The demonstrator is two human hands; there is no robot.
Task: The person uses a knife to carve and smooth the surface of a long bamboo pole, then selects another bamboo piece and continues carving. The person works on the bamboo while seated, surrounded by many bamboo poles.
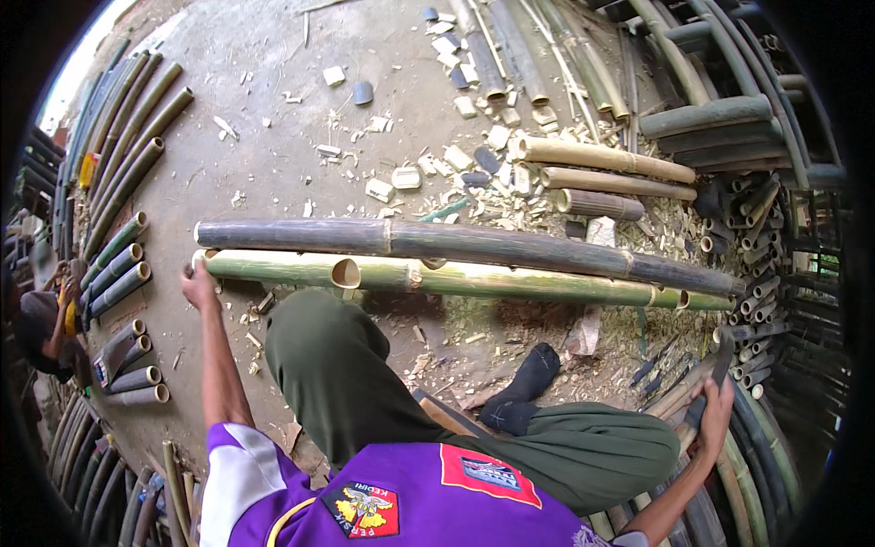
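A green bamboo pole (510, 279) with cut notches lies crosswise before my knees, alongside a dark bamboo pole (510, 243) just beyond it. My left hand (200, 284) is closed at the green pole's left end, its fingers partly hidden. At the right, my right hand (715, 415) grips a machete (723, 357), its dark blade pointing up and away from me near the poles' right end. The blade stands apart from the green pole. Its handle is mostly covered by my fingers.
Shorter bamboo pieces (606, 159) lie beyond the poles among wood chips and offcuts (379, 190). Bamboo stacks (137, 137) line the left, with more poles and a bamboo frame (720, 114) at the right. Another person (47, 319) sits at the far left.
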